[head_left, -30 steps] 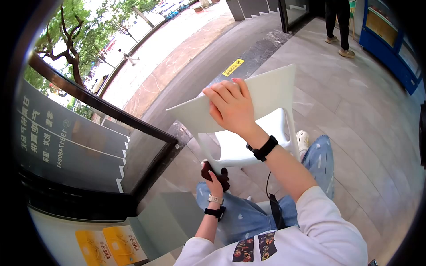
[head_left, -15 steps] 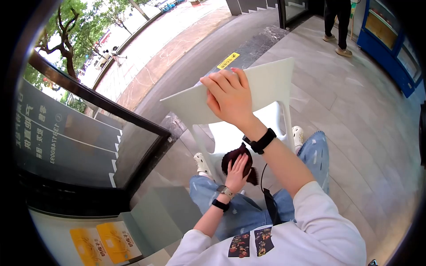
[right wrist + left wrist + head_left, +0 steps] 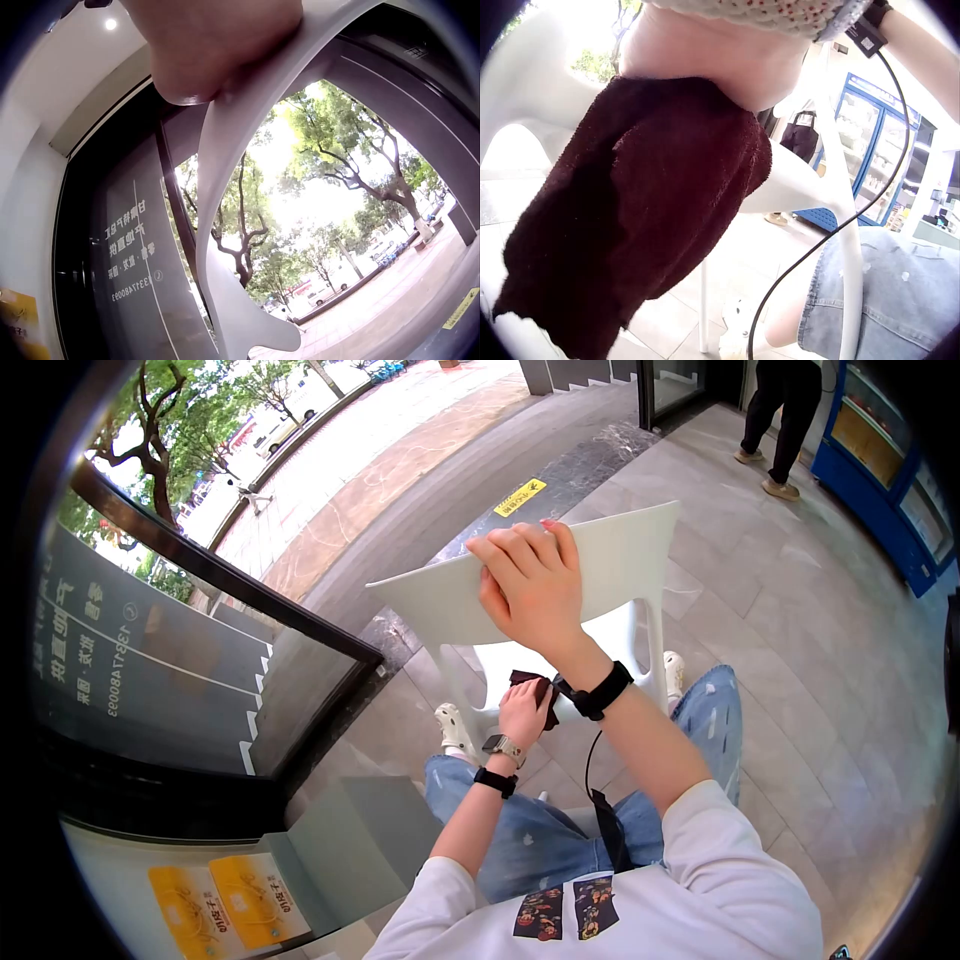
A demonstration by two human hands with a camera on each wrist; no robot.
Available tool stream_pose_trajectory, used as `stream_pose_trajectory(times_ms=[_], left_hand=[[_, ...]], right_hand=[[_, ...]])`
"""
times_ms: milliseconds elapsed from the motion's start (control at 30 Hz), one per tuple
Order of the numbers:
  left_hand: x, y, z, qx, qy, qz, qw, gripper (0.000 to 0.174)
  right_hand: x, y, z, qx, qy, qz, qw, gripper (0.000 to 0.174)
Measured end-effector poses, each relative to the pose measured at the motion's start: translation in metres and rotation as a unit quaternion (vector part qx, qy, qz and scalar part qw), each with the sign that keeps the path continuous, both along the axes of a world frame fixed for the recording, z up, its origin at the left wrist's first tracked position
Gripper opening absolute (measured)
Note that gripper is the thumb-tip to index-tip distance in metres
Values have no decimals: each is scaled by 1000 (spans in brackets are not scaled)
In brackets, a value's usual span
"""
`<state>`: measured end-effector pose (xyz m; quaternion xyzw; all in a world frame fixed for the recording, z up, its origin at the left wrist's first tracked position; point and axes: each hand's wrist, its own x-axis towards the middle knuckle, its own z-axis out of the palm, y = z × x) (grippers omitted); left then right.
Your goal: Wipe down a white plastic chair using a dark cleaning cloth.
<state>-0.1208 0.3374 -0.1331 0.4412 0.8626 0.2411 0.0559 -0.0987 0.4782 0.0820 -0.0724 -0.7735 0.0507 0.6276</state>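
Note:
A white chair (image 3: 625, 565) stands in front of the person, its backrest towards them. The right hand (image 3: 535, 585) grips the top edge of the backrest, fingers curled over it; the right wrist view shows this hand (image 3: 217, 45) against the chair's edge (image 3: 217, 172). Lower down, the left hand (image 3: 522, 712) holds a dark maroon cloth (image 3: 550, 705) at the near side of the seat, below the backrest. In the left wrist view the cloth (image 3: 645, 195) hangs from the left hand (image 3: 712, 52) and covers its fingers.
A glass door (image 3: 200, 660) stands at the left, with a grey box (image 3: 375, 830) and yellow packages (image 3: 255, 900) below it. The person's jeans (image 3: 530, 840) flank the chair. Another person's legs (image 3: 785, 420) and a blue fridge (image 3: 880, 470) are at the upper right.
The left hand has moved from beside the chair's left side up and rightward to the seat's near side, carrying the cloth. The right hand keeps its grip on the backrest.

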Motion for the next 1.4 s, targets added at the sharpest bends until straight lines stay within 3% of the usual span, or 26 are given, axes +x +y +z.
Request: stream_pose_trajectory(times_ms=[433, 633, 700, 800, 1167, 1367, 1400], left_hand=[[3, -3, -20, 33, 62, 20, 997, 39], [20, -29, -24, -15, 120, -19, 993, 62], [17, -37, -19, -27, 112, -41, 993, 60], [-12, -46, -10, -60, 3, -20, 998, 52], [-5, -31, -27, -73, 82, 27, 994, 55], [24, 14, -19, -140, 95, -102, 980, 55], [31, 22, -13, -102, 70, -128, 984, 54]], right_hand=[[-7, 6, -3, -2, -1, 7, 1000, 30], [-7, 7, 0, -1, 4, 6, 1000, 31], [-7, 5, 0, -4, -1, 13, 1000, 31], [-5, 9, 0, 3, -1, 15, 1000, 31], [-11, 6, -3, 3, 1, -1, 1000, 31], [-11, 7, -2, -3, 5, -1, 1000, 30], [-11, 6, -1, -4, 3, -3, 1000, 30]])
